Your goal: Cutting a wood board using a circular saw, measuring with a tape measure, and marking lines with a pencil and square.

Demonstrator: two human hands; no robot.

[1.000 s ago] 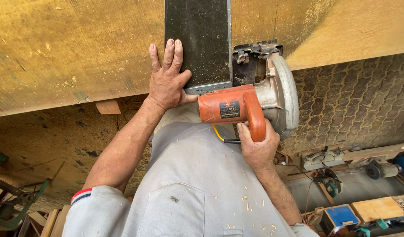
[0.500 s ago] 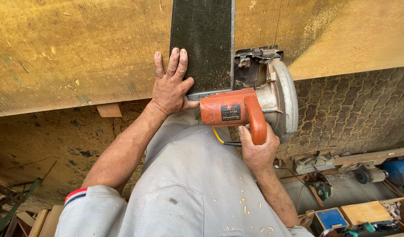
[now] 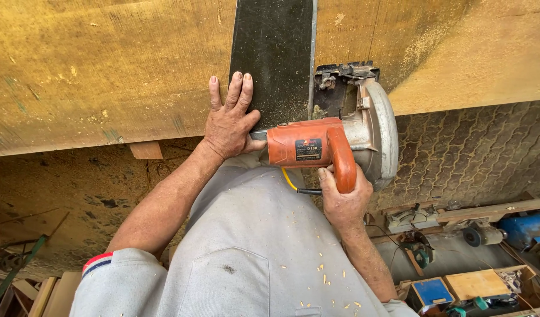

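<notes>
My left hand [image 3: 230,120] lies flat, fingers spread, on the near end of a black straightedge board [image 3: 274,53] that crosses a wide yellow-brown plywood sheet [image 3: 100,64]. My right hand [image 3: 342,199] grips the orange handle of a circular saw [image 3: 334,144]. The saw's grey blade guard and base plate sit at the sheet's near edge, right beside the black board. Sawdust lies on the board next to the saw.
A small wooden block [image 3: 146,150] pokes out under the sheet's edge. Below lie dusty ground and paving stones [image 3: 475,158]. Tools, a blue box [image 3: 432,290] and wood pieces [image 3: 478,283] sit at lower right. Planks lie at lower left.
The view has shifted slightly. The saw has moved a little farther onto the sheet along the black board. My left hand stays pressed on the board.
</notes>
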